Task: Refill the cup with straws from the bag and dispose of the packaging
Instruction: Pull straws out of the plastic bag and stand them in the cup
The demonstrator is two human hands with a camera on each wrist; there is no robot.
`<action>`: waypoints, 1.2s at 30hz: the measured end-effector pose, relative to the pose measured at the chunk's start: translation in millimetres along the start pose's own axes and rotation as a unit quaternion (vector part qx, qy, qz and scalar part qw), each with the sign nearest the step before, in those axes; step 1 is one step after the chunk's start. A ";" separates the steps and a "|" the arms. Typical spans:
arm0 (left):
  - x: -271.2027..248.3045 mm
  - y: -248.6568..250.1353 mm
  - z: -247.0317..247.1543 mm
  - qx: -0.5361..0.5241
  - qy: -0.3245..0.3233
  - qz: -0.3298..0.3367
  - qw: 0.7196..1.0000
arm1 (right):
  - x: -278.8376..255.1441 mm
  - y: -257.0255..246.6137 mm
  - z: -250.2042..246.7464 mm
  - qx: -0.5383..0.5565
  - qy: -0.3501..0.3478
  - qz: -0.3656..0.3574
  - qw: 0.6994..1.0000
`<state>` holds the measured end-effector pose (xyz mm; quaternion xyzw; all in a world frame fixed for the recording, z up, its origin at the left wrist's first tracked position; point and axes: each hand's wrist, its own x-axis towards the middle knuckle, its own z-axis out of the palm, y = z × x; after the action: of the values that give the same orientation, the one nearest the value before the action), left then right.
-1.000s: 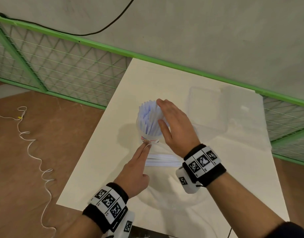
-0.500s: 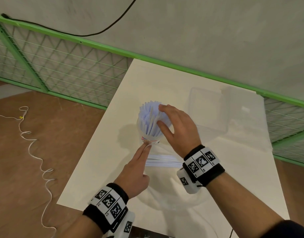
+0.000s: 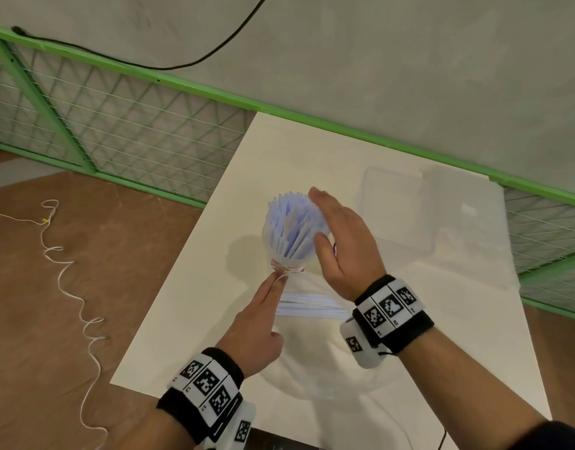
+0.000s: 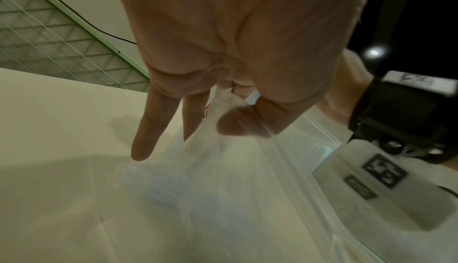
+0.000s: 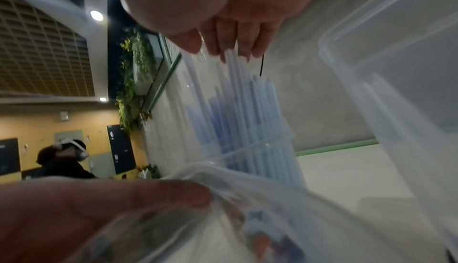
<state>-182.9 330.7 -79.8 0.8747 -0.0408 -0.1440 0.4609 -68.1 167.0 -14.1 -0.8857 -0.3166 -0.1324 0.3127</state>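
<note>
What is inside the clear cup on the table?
The cup holds many pale blue straws, standing and fanned out. Its bottom cannot be seen; straws and the left hand cover it.

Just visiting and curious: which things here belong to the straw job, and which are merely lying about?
Part of the job: cup, straws, plastic bag, loose straws on the table, left hand, right hand.

Lying about: clear box, white cord, black cable.
</note>
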 end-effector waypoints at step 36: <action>1.9 -4.5 0.0 -0.009 0.001 0.011 1.000 | -39.0 -37.2 7.8 -0.083 0.006 -0.090 0.993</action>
<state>-181.4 332.9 -84.0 0.8702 -0.0482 -0.1383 0.4705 -121.5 175.7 -19.5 -0.8759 -0.3809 -0.1906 0.2269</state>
